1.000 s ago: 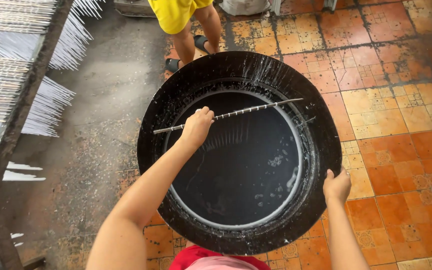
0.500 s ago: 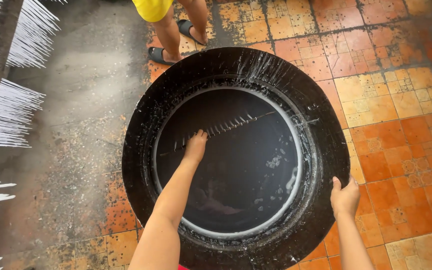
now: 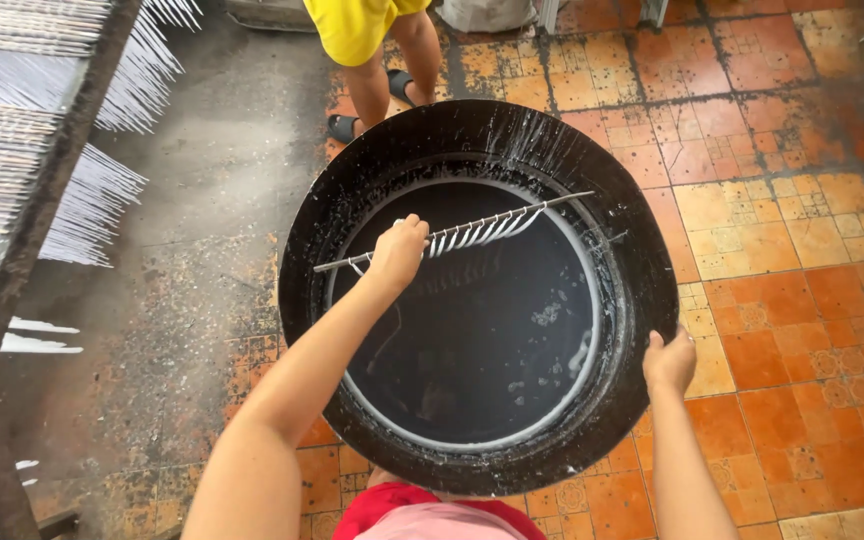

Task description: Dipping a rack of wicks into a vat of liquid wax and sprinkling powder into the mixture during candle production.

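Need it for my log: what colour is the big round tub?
Black tub, streaked white; head view.

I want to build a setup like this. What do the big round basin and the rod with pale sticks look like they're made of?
The basin looks like dark metal or rubber; its wide black rim is dull and streaked with white drips, so I can't say which. The rod in the left hand looks like thin metal or wood, grey and straight. The sticks seem coated in white wax or a similar dip.

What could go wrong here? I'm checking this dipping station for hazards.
The left hand holds the rod of thin white sticks near one end, so it may tip and drip. The right hand rests on the splashed basin rim and could slip. Another person's sandalled feet stand beside the basin.
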